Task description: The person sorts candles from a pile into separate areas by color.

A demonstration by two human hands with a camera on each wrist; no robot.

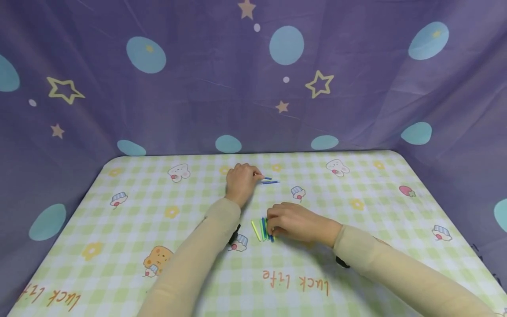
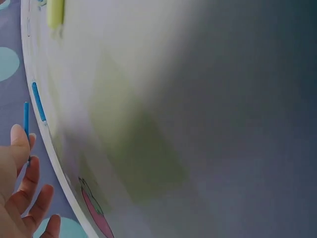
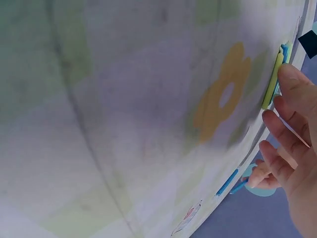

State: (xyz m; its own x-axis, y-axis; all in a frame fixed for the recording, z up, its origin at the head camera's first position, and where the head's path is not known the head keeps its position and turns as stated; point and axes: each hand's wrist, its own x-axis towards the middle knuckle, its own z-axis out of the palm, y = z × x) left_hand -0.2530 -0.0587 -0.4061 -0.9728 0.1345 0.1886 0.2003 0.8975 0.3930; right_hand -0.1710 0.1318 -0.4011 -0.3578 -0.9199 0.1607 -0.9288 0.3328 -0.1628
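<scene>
My left hand is at the far middle of the table, pinching a thin blue stick between thumb and forefinger. Just beside it, a second blue stick with a pale tip lies on the tabletop. Nearer the front, my right hand is bent over a small row of yellow-green and blue sticks. In the right wrist view, its thumb and forefinger hold a yellow-green stick at the row's edge. A separate yellow stick slants at the row's left end. Fingers hide part of the row.
The table has a green-and-white checked cover printed with flowers, cupcakes, animals and lettering. Behind its far edge hangs a purple curtain with stars and blue ovals.
</scene>
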